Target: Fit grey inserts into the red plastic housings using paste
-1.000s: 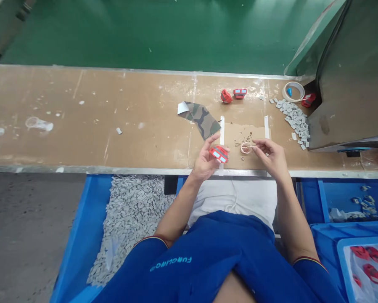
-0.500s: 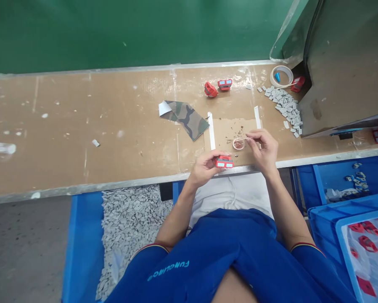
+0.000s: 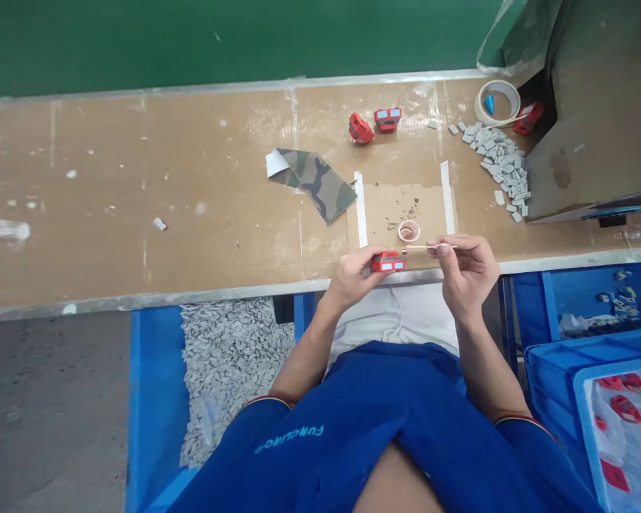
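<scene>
My left hand (image 3: 356, 278) is closed around a small red toy car part (image 3: 388, 261) with pale window patches, held over the table's front edge. Between the fingertips of my right hand (image 3: 467, 274) is a thin wooden stick (image 3: 419, 247), its tip pointing left, close to the red part. Whether the tip touches it I cannot tell. Just beyond the stick stands a small round cup (image 3: 408, 231) with a little reddish-brown content. It rests on a cardboard sheet (image 3: 378, 203) spotted with dark drops and taped at both sides.
Two red parts (image 3: 361, 128) sit farther back, near a camouflage-patterned strip (image 3: 320, 184). At the right are a tape roll (image 3: 478, 107), a heap of small grey pieces (image 3: 496, 158) and a board (image 3: 592, 121). Blue crates (image 3: 552, 363) stand below the table, one with red parts.
My right hand has drawn the stick from the cup toward me and right, bringing its tip near the red part. My left hand still holds that part. The camera view has shifted slightly.
</scene>
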